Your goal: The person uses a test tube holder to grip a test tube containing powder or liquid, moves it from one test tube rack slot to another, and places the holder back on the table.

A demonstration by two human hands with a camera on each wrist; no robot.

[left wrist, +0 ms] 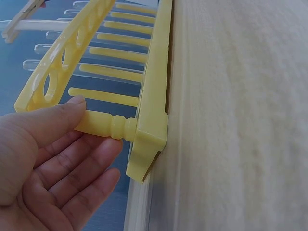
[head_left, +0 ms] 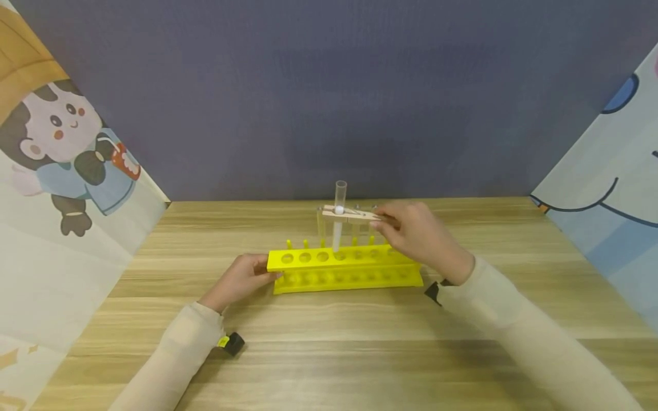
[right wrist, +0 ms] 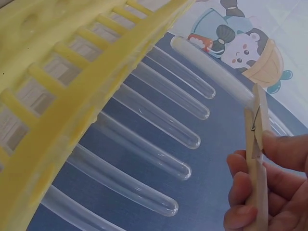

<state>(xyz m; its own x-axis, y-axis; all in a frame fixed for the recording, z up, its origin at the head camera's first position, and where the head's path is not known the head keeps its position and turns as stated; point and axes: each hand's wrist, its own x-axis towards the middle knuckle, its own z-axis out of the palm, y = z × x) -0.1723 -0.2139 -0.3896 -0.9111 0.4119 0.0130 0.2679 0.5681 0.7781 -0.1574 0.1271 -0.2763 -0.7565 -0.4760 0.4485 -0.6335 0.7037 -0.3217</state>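
Observation:
My right hand [head_left: 416, 234] holds a wooden test tube clamp [head_left: 354, 214] by its handle end. Its jaws grip a test tube [head_left: 340, 194] with white contents, upright above the yellow test tube rack [head_left: 344, 260]. In the right wrist view the thumb and curled fingers lie around the clamp [right wrist: 258, 159], and the test tube [right wrist: 211, 67] runs out beyond it. At the rack's left end my left hand [head_left: 244, 281] pinches the post; in the left wrist view, thumb and fingers are around this yellow post [left wrist: 103, 124].
Several empty test tubes [right wrist: 159, 120] sit upside down on the rack's back pegs [left wrist: 115, 72]. The wooden tabletop [head_left: 329, 354] spreads in front. A dark panel [head_left: 329, 114] stands behind, with cartoon-printed panels [head_left: 77, 171] at the sides.

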